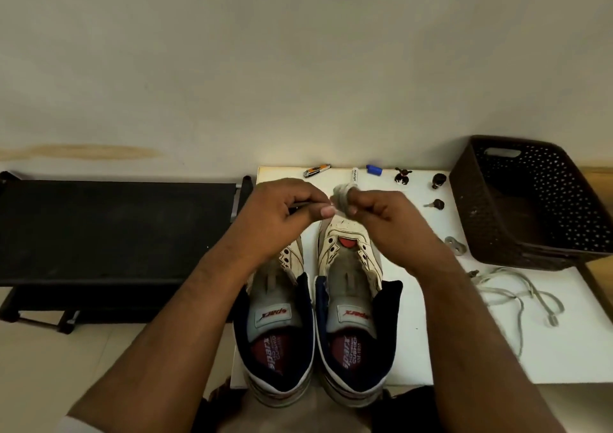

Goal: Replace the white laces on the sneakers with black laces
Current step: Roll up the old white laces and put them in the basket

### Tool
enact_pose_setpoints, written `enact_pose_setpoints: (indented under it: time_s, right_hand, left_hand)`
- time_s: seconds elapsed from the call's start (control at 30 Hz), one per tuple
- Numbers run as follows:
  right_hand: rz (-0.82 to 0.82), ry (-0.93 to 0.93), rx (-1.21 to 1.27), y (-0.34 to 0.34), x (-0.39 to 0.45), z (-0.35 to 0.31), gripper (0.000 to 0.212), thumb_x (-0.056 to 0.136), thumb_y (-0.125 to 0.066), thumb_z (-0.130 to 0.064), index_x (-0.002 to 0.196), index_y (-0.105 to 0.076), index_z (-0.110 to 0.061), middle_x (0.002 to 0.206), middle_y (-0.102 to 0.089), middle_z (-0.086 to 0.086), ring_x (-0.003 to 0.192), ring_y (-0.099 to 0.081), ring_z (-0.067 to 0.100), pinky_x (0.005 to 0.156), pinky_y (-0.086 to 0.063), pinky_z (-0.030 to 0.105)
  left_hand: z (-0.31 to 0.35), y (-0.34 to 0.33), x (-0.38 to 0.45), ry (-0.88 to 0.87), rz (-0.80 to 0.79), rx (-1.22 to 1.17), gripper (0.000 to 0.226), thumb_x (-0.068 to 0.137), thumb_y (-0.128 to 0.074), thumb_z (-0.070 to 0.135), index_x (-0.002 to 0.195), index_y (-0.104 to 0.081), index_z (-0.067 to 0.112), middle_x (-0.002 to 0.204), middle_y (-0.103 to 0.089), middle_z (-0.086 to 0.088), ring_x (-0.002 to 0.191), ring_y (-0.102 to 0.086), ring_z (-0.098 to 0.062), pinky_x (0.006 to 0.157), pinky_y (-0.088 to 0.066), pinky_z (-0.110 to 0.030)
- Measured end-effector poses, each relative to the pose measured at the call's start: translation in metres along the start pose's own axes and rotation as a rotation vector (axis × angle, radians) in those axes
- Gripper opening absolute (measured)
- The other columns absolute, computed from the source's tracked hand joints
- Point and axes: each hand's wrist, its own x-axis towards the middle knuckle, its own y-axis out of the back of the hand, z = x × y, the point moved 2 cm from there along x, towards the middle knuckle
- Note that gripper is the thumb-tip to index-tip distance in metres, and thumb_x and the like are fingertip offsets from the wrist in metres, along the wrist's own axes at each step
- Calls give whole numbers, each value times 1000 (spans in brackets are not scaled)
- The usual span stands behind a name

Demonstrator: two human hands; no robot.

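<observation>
While both sneakers sit side by side near the front edge of the white board [431,349], heels toward the person, their eyelets look bare: the left sneaker [282,326] and the right sneaker [355,300] show open tongues and no lace. Above the toes, the left hand [282,210] and the right hand [381,217] meet, fingers curled, pinching a small bundle of pale lace [343,197] between them. 1 more white lace [517,296] lies loose toward the board's right edge, in front of the brown basket [491,233] that stands at the right back corner. Small objects line the back edge, among them a nail clipper [316,170] and a blue cap [374,169].

By my reading, removal is finished and the old lace is being wound up. Next comes setting it aside and fetching a black lace; none is clearly in view.
</observation>
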Motion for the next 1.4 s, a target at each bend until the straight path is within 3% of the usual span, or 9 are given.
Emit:
enact_pose_setpoints:
  time_s: [0.07,0.17,0.27,0.47,0.6,0.83,1.0,1.23,1.4]
  right_hand:
    - [-178,-62,14,-8,-4,-2,23,93,-55,-6,87,-74,-19,88,-71,3,88,-67,18,79,-53,28]
    - [-323,-76,205,-11,-8,-10,21,93,-54,-4,103,-72,-6,101,-72,13,101,-67,28,95,-52,39]
    - [-374,-110,434,-9,-11,-18,23,88,-58,-11,107,-70,-8,105,-72,13,103,-68,25,94,-53,38]
    - [-339,-51,705,-7,-13,-23,22,84,-59,-11,99,-73,-4,89,-73,15,84,-71,23,72,-56,29]
    - [-279,-18,836,-5,-13,-29,20,86,-55,-7,90,-74,-2,77,-72,15,71,-70,22,60,-53,23]
    - [-211,12,838,-4,-9,-22,24,78,-62,-24,92,-75,-10,78,-71,9,75,-67,22,81,-50,39]
    - [-221,22,924,-9,-9,-22,22,82,-56,-17,90,-74,-7,78,-70,10,72,-67,18,77,-56,33]
    - [-248,39,900,-10,-8,-22,20,81,-61,-21,89,-73,-8,73,-69,4,68,-65,17,76,-54,31]
    - [-264,13,909,-8,-9,-17,19,77,-66,-25,85,-73,-9,67,-65,3,63,-58,15,72,-50,33]
  left_hand:
    - [-1,5,-1,1,51,-22,7,83,-74,19,80,-73,25,79,-67,18,73,-61,5,61,-53,-16]
    - [-3,10,-1,-31,153,-49,7,80,-75,13,80,-75,20,78,-68,12,77,-63,-2,68,-49,-15]
    - [-4,12,2,-9,148,-133,8,84,-71,11,83,-73,18,81,-66,7,71,-61,-3,62,-46,-17]
    - [4,0,1,79,71,-482,14,89,-60,-1,96,-68,9,74,-69,3,62,-61,-7,47,-44,-17]
    - [7,-6,1,103,73,-599,12,87,-60,-4,89,-67,5,75,-71,4,69,-66,-7,59,-50,-16]
    - [5,-12,0,165,-15,-765,17,91,-62,25,88,-78,20,89,-72,-4,86,-66,-15,73,-54,-27]
    - [8,-17,0,175,32,-786,16,77,-62,18,89,-74,18,79,-71,1,73,-64,-7,68,-54,-20]
    - [7,-21,1,154,-29,-751,25,82,-58,21,98,-65,4,80,-68,-1,78,-57,-20,72,-54,-21]
    - [6,-19,0,170,-180,-780,23,90,-53,25,108,-68,21,82,-67,1,76,-59,-11,81,-51,-26]
